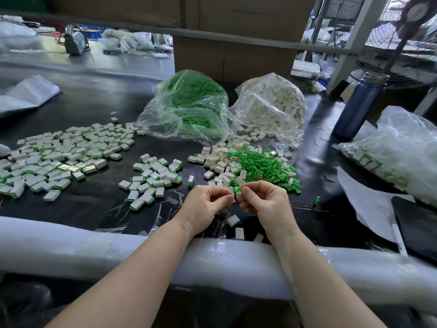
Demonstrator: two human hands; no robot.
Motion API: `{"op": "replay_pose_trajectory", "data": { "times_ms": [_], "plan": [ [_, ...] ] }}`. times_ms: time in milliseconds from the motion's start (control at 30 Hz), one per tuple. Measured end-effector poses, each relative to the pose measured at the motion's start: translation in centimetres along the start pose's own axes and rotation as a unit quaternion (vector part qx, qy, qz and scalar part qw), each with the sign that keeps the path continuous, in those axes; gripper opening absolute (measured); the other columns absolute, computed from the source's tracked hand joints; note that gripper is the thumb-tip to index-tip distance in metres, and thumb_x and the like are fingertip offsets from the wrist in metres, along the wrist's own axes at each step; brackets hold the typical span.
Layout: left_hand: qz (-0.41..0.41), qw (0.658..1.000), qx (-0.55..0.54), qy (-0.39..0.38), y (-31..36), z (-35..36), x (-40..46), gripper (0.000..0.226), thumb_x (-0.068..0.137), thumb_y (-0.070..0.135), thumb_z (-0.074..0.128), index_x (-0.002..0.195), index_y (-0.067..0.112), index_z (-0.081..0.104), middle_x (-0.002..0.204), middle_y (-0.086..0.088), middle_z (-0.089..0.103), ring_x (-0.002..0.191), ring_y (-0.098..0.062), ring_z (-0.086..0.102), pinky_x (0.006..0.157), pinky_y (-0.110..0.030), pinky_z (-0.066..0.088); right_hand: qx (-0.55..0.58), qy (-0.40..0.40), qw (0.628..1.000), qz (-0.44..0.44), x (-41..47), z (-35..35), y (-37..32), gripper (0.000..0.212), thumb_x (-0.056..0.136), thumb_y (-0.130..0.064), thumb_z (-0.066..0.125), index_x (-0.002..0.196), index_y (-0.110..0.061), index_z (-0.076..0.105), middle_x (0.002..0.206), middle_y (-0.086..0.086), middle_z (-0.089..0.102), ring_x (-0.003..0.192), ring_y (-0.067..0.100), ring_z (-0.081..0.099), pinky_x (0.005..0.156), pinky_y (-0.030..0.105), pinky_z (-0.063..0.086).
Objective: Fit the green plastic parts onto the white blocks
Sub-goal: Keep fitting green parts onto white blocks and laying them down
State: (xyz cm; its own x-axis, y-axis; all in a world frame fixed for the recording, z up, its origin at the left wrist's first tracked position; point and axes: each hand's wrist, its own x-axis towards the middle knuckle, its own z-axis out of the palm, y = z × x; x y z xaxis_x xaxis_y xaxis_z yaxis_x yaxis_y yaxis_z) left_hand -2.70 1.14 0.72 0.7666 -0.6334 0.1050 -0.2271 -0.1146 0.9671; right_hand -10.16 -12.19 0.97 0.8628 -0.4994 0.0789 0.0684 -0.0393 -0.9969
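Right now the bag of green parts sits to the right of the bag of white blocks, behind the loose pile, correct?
Not quite. The head view shows the bag of green parts to the left of the bag of white blocks. Both do sit behind the loose pile.

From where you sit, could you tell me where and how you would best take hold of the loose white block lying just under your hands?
A judgement: pinch the white block across its two long side faces, coming straight down from above. It lies flat, slightly skewed, on the black table, apart from the other blocks, so both sides are free. The left hand is nearer, though both hands seem busy with a green part.
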Motion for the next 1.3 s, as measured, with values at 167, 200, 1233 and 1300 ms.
{"op": "replay_pose_trajectory", "data": {
  "times_ms": [167, 200, 1233, 1300],
  "plan": [
    [0.003, 1.000, -0.001, 0.001, -0.10, -0.03, 0.05, 0.019, 0.086, 0.008, 0.064, 0.077, 0.025, 0.066, 0.066, 0.003, 0.064, 0.056, 0.000, 0.055, 0.061, -0.011, 0.047, 0.002, -0.007, 1.000, 0.000, -0.03, -0.06, -0.09, 0.004, 0.087, 0.001, 0.060, 0.088, 0.000, 0.064, 0.065, 0.009, 0.065, 0.050, 0.009, 0.057, 0.049, 0.018, 0.049],
    [0.002, 1.000, -0.004, 0.002, -0.15, -0.01, 0.08, 0.020, 0.086, 0.008, 0.064, 0.076, 0.026, 0.066, 0.068, 0.002, 0.064, 0.057, -0.001, 0.056, 0.062, -0.012, 0.049, 0.004, -0.003, 1.000, 0.001, -0.03, -0.06, -0.06, 0.004, 0.087, 0.001, 0.060, 0.088, 0.000, 0.064, 0.065, 0.009, 0.065, 0.050, 0.009, 0.057, 0.049, 0.018, 0.049],
    [-0.023, 0.999, -0.033, -0.001, -0.21, -0.19, 0.05, 0.004, 0.086, 0.005, 0.063, 0.086, 0.008, 0.066, 0.071, -0.006, 0.066, 0.061, -0.008, 0.061, 0.060, -0.017, 0.050, -0.089, -0.021, 0.995, -0.039, -0.05, 0.14, 0.26, 0.014, 0.084, -0.004, 0.066, 0.073, -0.012, 0.064, 0.061, 0.002, 0.062, 0.053, 0.006, 0.055, 0.052, 0.018, 0.048],
    [-0.022, 0.999, -0.030, -0.003, -0.21, -0.18, 0.02, 0.004, 0.086, 0.005, 0.063, 0.086, 0.008, 0.066, 0.072, -0.006, 0.066, 0.061, -0.007, 0.061, 0.061, -0.017, 0.051, -0.092, -0.029, 0.995, -0.036, -0.03, 0.19, 0.26, 0.015, 0.085, -0.005, 0.065, 0.072, -0.013, 0.064, 0.060, 0.002, 0.062, 0.052, 0.006, 0.054, 0.052, 0.019, 0.048]
  ]
}}
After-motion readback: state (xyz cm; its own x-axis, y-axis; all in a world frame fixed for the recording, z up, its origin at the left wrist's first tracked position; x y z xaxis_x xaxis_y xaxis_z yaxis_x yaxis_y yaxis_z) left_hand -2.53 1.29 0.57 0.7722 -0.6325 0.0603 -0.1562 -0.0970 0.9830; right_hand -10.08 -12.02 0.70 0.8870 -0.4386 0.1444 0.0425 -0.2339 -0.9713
